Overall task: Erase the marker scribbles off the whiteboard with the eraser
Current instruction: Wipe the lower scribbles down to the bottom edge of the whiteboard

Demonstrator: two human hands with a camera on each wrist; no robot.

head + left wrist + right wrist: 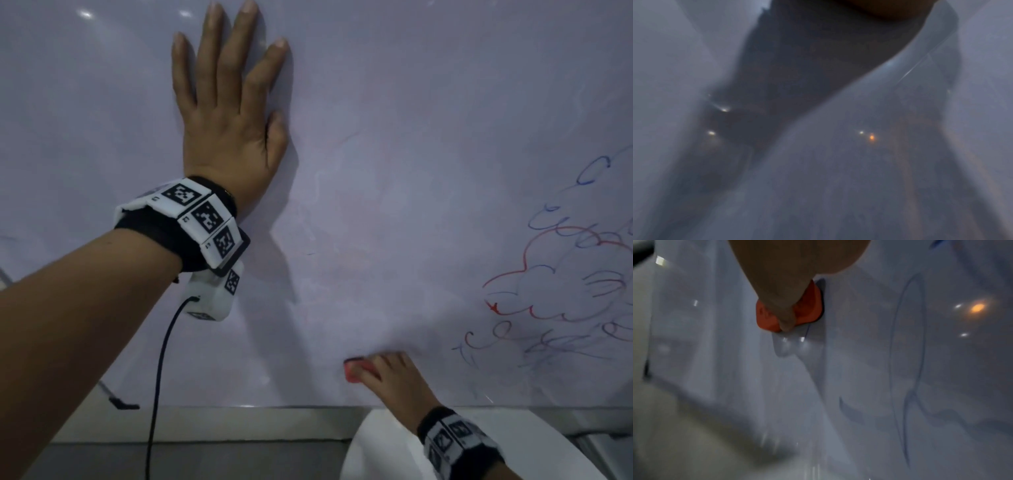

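The whiteboard (394,171) fills the head view, smeared faintly in its middle. Red and blue scribbles (565,291) cover its right side. My left hand (229,102) lies flat on the upper left of the board, fingers straight and spread. My right hand (380,373) grips an orange eraser (352,371) against the board near its bottom edge, left of the scribbles. In the right wrist view the eraser (809,305) sits under my fingers (785,318), with blurred blue lines (908,369) to its right. The left wrist view is dark and blurred.
The board's bottom frame (239,407) runs across low in the head view. A black cable (157,377) hangs from my left wrist unit. A white rounded object (376,442) sits below the board under my right wrist. A dark stand foot (123,404) shows at lower left.
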